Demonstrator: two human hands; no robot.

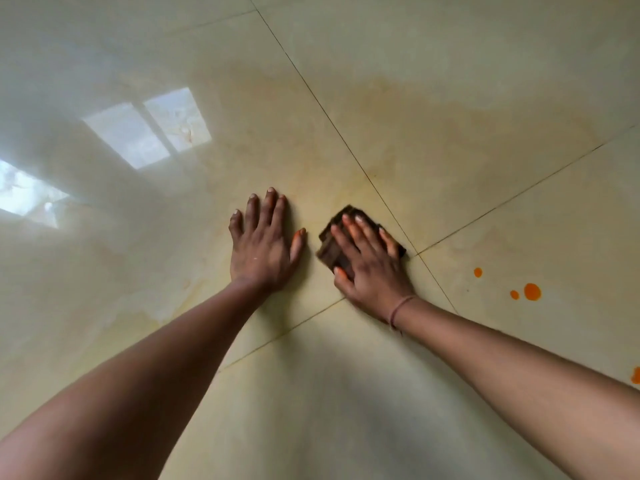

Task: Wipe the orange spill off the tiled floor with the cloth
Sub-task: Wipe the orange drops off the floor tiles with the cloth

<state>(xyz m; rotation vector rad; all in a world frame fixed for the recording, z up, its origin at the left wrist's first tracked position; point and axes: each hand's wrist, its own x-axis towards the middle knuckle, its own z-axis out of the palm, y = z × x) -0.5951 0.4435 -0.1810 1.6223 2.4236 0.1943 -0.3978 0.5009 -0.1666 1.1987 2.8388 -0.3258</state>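
Cloth (330,249) under flat-fingered right grip (370,268) beside grout crossing (418,253); left grip (259,251) splayed flat alongside; orange drops (532,292) rightward.

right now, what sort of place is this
Likely an indoor room, perhaps in a home: glossy cream tiled floor with thin grout lines, a bright window reflection on it, and small round orange spill drops.

Your right hand (369,265) presses flat on the dark cloth (337,245); your left hand (261,245) rests flat on the tiled floor (450,81), with orange drops (532,292) at right.
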